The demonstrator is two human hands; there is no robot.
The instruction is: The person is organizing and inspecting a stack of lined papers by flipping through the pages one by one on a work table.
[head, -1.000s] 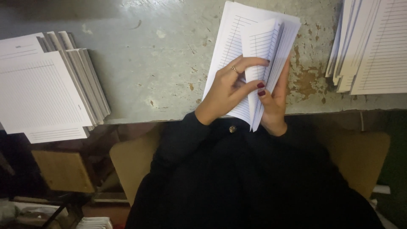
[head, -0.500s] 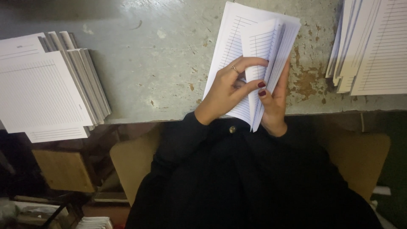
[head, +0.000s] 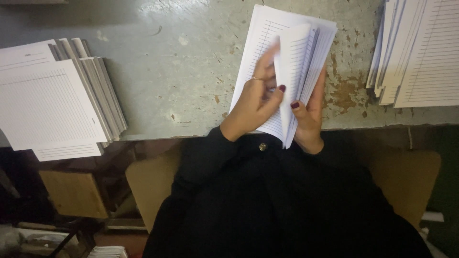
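A bundle of lined sheets [head: 287, 71] lies at the near edge of the bench [head: 181, 81], part folded over so that a loose flap stands up along the middle. The left hand [head: 256, 102] lies spread across the left part of the sheets, fingers slightly curled and blurred at the tips, pressing the paper flat, seemingly so the stack does not slide. The right hand [head: 308, 117] is tucked under the raised flap with thumb and fingers closed around its lower edge, which props the pages up where they can be leafed through.

To the left, a stack of lined pads [head: 57, 105] sits fanned at the bench edge, overhanging it a little. To the right, another pile of lined sheets [head: 420, 52] is cut off by the frame, so its full extent cannot be told. Black sleeves [head: 210, 153] hide the wrists. Most of the right hand's fingers are hidden behind the paper. The space below the bench is too dark to make out.
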